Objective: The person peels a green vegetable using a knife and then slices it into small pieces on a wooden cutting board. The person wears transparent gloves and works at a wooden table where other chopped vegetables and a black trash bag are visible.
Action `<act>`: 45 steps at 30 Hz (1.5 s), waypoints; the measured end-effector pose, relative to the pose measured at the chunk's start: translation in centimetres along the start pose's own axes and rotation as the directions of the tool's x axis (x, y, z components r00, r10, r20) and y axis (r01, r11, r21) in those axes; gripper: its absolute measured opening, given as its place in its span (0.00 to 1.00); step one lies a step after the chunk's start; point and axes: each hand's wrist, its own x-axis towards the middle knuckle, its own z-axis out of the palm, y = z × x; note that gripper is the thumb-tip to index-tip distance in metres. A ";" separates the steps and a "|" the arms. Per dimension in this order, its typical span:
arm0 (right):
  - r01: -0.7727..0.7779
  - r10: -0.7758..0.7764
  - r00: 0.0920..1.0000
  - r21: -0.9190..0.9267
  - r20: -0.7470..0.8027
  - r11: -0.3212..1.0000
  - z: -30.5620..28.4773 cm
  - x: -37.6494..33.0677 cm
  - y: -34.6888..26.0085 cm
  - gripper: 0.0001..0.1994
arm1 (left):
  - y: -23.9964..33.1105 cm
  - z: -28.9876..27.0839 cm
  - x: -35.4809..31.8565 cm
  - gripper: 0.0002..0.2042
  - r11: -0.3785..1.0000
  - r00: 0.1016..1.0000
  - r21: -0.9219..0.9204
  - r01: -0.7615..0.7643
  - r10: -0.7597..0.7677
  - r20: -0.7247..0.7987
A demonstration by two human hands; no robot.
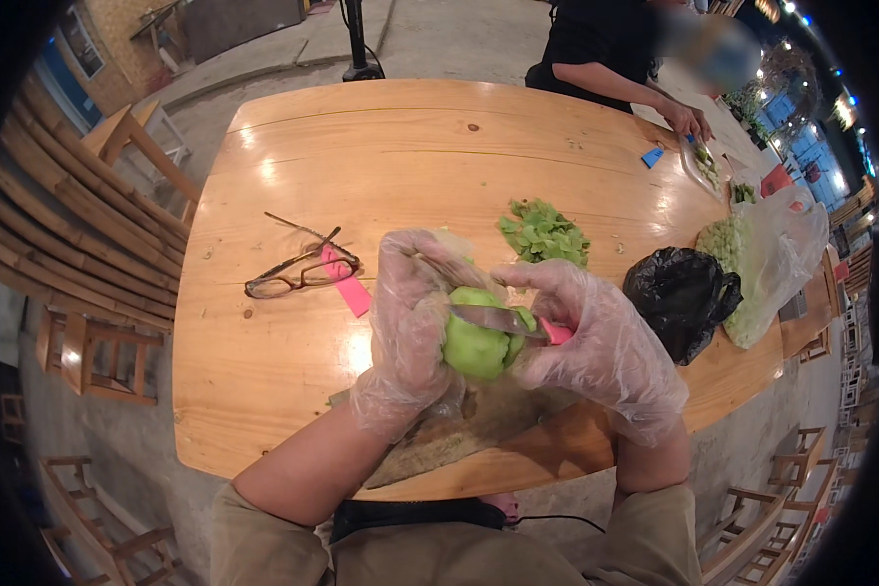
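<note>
Both my hands wear clear plastic gloves. My left hand (pixel 410 327) is closed around a round, lobed light-green vegetable (pixel 472 354) and holds it above the cutting board (pixel 439 451). In my right hand (pixel 581 337) is a knife (pixel 493 319) with a pink handle. Its blade lies across the upper part of the vegetable; how deep it has cut, I cannot tell. Just beyond my hands, a pile of cut green leaves (pixel 545 234) rests on the wooden table (pixel 381 137). My forearms and the hands hide part of the board.
Eyeglasses (pixel 298 273) and a pink strip (pixel 347 283) lie at the left. To the right are a black plastic bag (pixel 682 301) and a clear bag (pixel 767 254) with green contents. Across the table, another person's hands (pixel 689 119) touch a small bag near a blue piece (pixel 652 157).
</note>
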 end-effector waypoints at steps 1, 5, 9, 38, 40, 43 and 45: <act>0.028 -0.028 1.000 0.037 -0.008 0.999 0.2 0.1 0.6 0.33 | 0.0 0.1 0.0 0.21 0.999 0.999 0.008 0.038 -0.038 -0.025; 0.024 -0.017 0.996 0.069 -0.090 0.997 0.4 0.7 1.2 0.30 | 1.3 1.8 0.3 0.18 0.982 0.977 0.029 0.186 -0.181 -0.114; 0.038 -0.026 0.985 0.065 -0.172 0.997 -0.4 1.3 1.8 0.27 | 0.0 1.8 0.3 0.19 0.989 0.998 0.144 0.027 -0.019 -0.054; 0.143 -0.055 0.982 0.529 -0.179 0.837 -1.3 3.1 5.4 0.26 | 2.3 2.7 1.4 0.33 0.871 0.913 -0.273 0.407 -0.390 0.119; 0.219 -0.106 0.964 0.503 -0.244 0.836 -1.2 3.4 5.3 0.26 | 2.5 2.8 1.4 0.35 0.844 0.896 -0.299 0.444 -0.419 0.146; 0.119 -0.030 0.969 0.354 -0.246 0.928 -1.6 3.4 4.3 0.24 | 1.9 2.7 1.2 0.37 0.853 0.894 -0.271 0.446 -0.415 0.167; 0.092 -0.014 0.962 0.273 -0.274 0.958 -1.5 3.4 4.6 0.24 | 1.8 2.7 1.3 0.36 0.862 0.888 -0.219 0.457 -0.427 0.173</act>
